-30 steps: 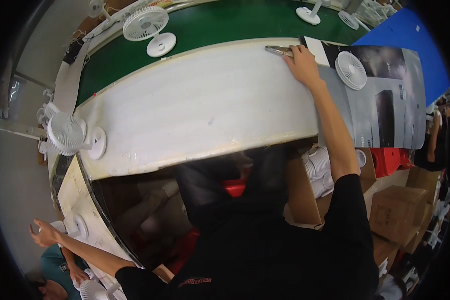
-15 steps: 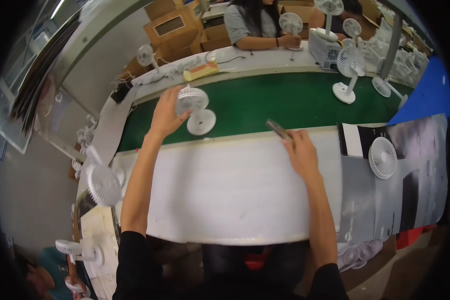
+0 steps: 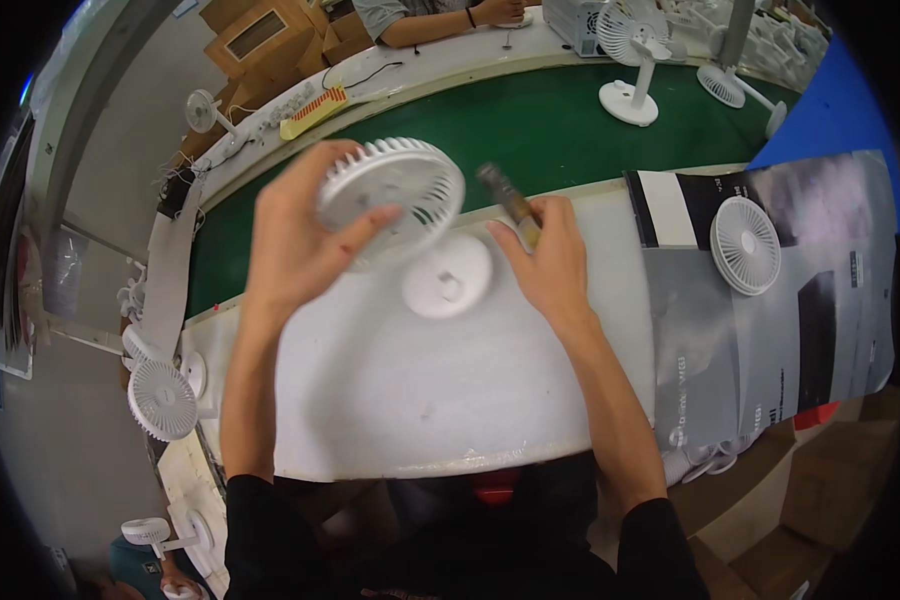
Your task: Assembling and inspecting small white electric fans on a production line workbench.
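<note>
A white desk fan (image 3: 432, 195) hangs tilted over the white work surface, its round base (image 3: 448, 277) toward me. My left hand (image 3: 295, 225) is closed round the left side of the fan's head, the thumb across its back. In my right hand (image 3: 548, 255) is a slim tool with a dark shaft and a yellowish translucent handle (image 3: 518, 215), seemingly a screwdriver; its tip is blurred and points up and left, near the fan but apart from it.
Beyond the white work surface (image 3: 490, 400) runs a green belt (image 3: 510, 135) with a white fan (image 3: 633, 70) on it. To the right, a round fan grille (image 3: 746, 246) lies on a grey printed sheet (image 3: 690, 330). More fans (image 3: 163, 398) stand at left. A person's forearm (image 3: 430, 27) shows across the belt.
My left hand has brought the fan from the green belt nearer to me, over the white surface. My right hand with the tool has come closer to the fan. The whole view has shifted.
</note>
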`<state>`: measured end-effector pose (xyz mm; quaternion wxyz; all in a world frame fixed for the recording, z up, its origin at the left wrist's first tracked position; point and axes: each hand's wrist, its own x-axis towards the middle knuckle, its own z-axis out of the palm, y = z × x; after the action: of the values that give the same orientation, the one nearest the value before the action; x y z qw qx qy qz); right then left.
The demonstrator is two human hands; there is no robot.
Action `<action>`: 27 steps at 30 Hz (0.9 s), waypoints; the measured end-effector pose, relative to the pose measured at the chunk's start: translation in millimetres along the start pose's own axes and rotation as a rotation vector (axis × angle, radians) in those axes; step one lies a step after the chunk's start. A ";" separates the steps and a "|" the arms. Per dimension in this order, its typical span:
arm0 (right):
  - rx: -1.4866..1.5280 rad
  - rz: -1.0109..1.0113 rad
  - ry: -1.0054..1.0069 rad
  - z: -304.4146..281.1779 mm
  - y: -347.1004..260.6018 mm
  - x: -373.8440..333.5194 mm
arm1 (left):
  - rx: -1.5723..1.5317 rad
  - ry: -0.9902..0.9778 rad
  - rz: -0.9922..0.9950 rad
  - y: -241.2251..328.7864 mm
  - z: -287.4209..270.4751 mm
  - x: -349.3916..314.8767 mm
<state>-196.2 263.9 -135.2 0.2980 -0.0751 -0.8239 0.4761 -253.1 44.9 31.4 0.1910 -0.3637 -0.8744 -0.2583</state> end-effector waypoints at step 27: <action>-0.137 0.056 -0.573 -45.9 6.0 -1.9 | -1.033 0.039 -0.201 -13.4 16.0 -107.4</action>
<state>-169.8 300.3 -124.0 0.0341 0.0198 -0.9024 0.4290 -194.2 -11.4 -41.5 -0.0228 -0.3197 -0.6598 -0.6796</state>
